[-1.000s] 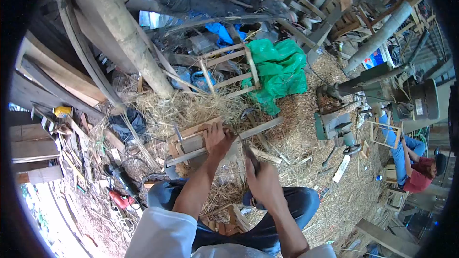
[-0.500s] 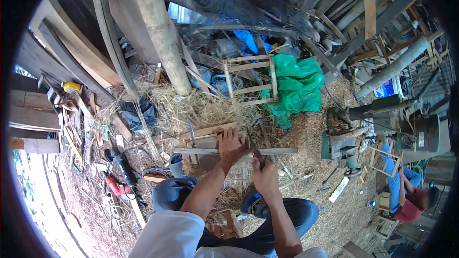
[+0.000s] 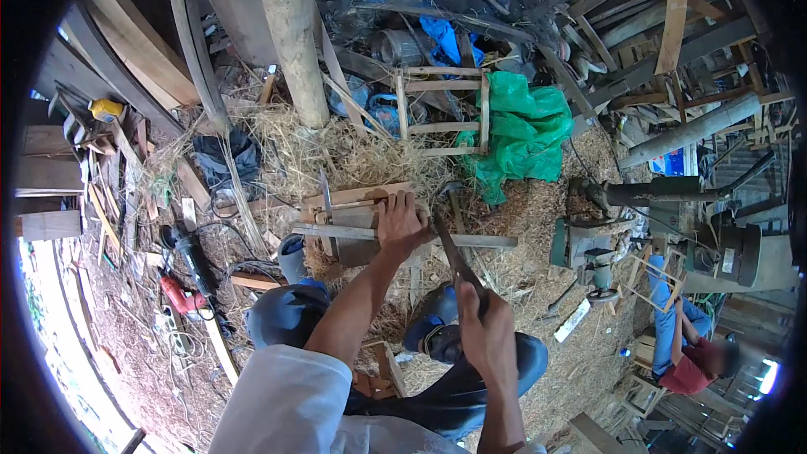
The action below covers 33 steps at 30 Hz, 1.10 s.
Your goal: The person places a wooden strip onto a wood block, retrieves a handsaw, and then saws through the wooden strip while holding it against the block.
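My right hand (image 3: 486,328) is wrapped around the dark handle of a hand saw (image 3: 455,261). The saw's blade slants up and left, across a long thin wooden strip (image 3: 483,241). My left hand (image 3: 402,223) bears down on that strip just left of the blade, fingers bent over the wood and thumb toward the saw. Under the strip is a low wooden block (image 3: 357,254), with a plank (image 3: 361,199) behind it. A narrow pointed metal blade (image 3: 327,202) stands at the left end of the block.
A small wooden frame (image 3: 443,128) and a green plastic sheet (image 3: 525,139) lie ahead. On the left are a red power tool (image 3: 181,292) and a dark grinder (image 3: 195,256). A machine (image 3: 588,248) stands to the right, with a seated person (image 3: 693,353) beyond. Straw and shavings cover the ground.
My right hand has drawn the saw back toward me and slightly right, so more of the blade shows. My left hand stays on the strip. The whole view has shifted slightly.
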Each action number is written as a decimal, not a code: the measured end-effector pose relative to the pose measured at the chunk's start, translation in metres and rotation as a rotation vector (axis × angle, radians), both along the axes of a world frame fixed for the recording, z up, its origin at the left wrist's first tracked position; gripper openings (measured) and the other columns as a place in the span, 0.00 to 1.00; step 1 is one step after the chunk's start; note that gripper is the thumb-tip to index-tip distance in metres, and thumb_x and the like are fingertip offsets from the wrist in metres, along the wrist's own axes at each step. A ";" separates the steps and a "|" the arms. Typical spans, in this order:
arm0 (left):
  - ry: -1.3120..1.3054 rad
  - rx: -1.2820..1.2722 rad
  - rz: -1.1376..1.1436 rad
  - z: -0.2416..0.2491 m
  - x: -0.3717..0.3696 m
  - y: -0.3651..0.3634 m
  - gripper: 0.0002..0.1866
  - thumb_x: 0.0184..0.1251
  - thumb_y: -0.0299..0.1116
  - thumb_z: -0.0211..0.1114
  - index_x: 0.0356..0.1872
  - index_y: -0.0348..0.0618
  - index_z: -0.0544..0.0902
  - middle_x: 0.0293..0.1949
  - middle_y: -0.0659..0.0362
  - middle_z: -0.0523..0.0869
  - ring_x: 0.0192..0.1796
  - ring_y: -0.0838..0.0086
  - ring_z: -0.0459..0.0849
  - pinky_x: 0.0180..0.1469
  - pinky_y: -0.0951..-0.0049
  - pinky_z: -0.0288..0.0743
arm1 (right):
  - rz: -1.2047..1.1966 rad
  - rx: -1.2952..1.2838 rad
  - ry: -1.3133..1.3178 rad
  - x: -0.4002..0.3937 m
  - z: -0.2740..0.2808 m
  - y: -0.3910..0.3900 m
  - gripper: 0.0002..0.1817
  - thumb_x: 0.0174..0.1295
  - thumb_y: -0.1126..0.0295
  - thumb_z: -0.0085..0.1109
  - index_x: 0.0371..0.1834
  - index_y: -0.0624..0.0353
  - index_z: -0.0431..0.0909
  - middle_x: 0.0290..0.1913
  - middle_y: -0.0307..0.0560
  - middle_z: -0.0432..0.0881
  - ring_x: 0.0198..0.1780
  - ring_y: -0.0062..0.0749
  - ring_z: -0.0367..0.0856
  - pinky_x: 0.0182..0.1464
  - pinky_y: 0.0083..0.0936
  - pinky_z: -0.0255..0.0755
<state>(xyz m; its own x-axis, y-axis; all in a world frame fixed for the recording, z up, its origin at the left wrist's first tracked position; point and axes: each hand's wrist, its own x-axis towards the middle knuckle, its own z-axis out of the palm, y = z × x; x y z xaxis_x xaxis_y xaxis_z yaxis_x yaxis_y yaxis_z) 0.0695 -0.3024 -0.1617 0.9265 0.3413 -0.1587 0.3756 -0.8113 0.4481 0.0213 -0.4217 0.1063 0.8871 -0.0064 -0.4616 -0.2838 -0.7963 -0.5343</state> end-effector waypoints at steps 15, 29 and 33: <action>0.031 0.050 -0.033 0.003 -0.002 0.002 0.25 0.61 0.44 0.59 0.54 0.37 0.74 0.52 0.50 0.76 0.59 0.58 0.72 0.60 0.51 0.64 | -0.121 0.273 -0.163 -0.041 -0.191 -0.036 0.25 0.72 0.53 0.48 0.40 0.71 0.79 0.27 0.65 0.80 0.28 0.50 0.80 0.35 0.43 0.70; -0.024 0.029 -0.028 -0.006 -0.011 0.003 0.26 0.59 0.45 0.58 0.54 0.38 0.74 0.53 0.50 0.76 0.60 0.60 0.72 0.62 0.53 0.62 | -0.081 0.103 -0.195 0.025 -0.153 -0.005 0.27 0.70 0.54 0.52 0.31 0.75 0.77 0.25 0.62 0.79 0.26 0.49 0.79 0.32 0.43 0.69; 0.061 0.020 -0.007 -0.002 0.002 0.003 0.24 0.65 0.44 0.55 0.54 0.36 0.74 0.53 0.49 0.76 0.61 0.57 0.72 0.63 0.50 0.62 | -0.132 0.322 -0.351 -0.007 -0.168 -0.010 0.27 0.71 0.53 0.50 0.32 0.73 0.78 0.21 0.55 0.76 0.24 0.36 0.76 0.28 0.38 0.67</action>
<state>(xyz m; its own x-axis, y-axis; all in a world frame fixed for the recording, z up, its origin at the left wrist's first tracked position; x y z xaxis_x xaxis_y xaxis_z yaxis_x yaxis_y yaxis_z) 0.0716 -0.2990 -0.1636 0.9176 0.3387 -0.2080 0.3961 -0.8222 0.4087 0.0140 -0.4317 -0.0617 0.9906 -0.0353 -0.1324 -0.1302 -0.5439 -0.8290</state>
